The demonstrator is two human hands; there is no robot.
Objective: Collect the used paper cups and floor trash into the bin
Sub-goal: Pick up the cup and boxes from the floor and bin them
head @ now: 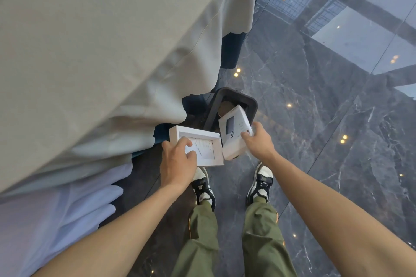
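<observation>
White card, two pieces of it, one per hand. Head view, looking steeply down. Left hand (177, 159) holds an open box tray (198, 144) with a printed leaflet inside; thumb and fingers are clamped on its near edge and inner face. Right hand (258, 140) grips a box sleeve (234, 132) printed with a dark product picture, fingers closed round its right side, thumb on the face. The sleeve's far end overlaps the mouth of the bin (249, 101) — whether it is touching the rim I cannot tell. The tray is just beside the bin, to its left, not over the opening.

Progress, as a judgement: partway. A brownish round thing (225, 108) lies inside the bin, possibly a used cup; too dark to confirm. Both card pieces are not yet released. No loose cups or litter visible on the floor in this view, but much is hidden.

Surface and room: dark grey marble floor (315, 119), polished — it reflects ceiling lights and a gridded skylight. A table under a pale grey cloth (101, 51) fills the left; the bin stands at its corner. Green trousers and black-and-white shoes below.
</observation>
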